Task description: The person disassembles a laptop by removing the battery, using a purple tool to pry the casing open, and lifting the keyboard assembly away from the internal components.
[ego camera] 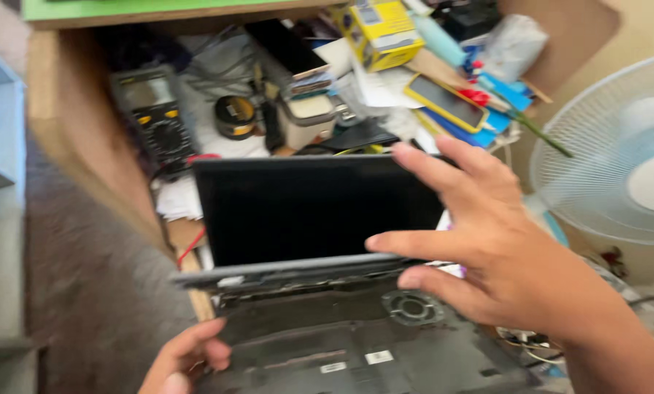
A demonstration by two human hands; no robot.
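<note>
Right hand (502,248) spread open against my laptop's black screen (305,208), left hand (184,361) gripping the bared base (356,343); apparently mid-teardown, lid still hinged.

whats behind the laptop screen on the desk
Behind the laptop screen lie a black multimeter, a round black tin, a yellow box, a yellow-cased phone and loose papers. The screen and the right hand cover whatever lies directly behind them.

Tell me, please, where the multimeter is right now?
In the head view, the multimeter lies upper left on the cluttered desk, just left of a round black tin and above the laptop screen's left corner.
</note>
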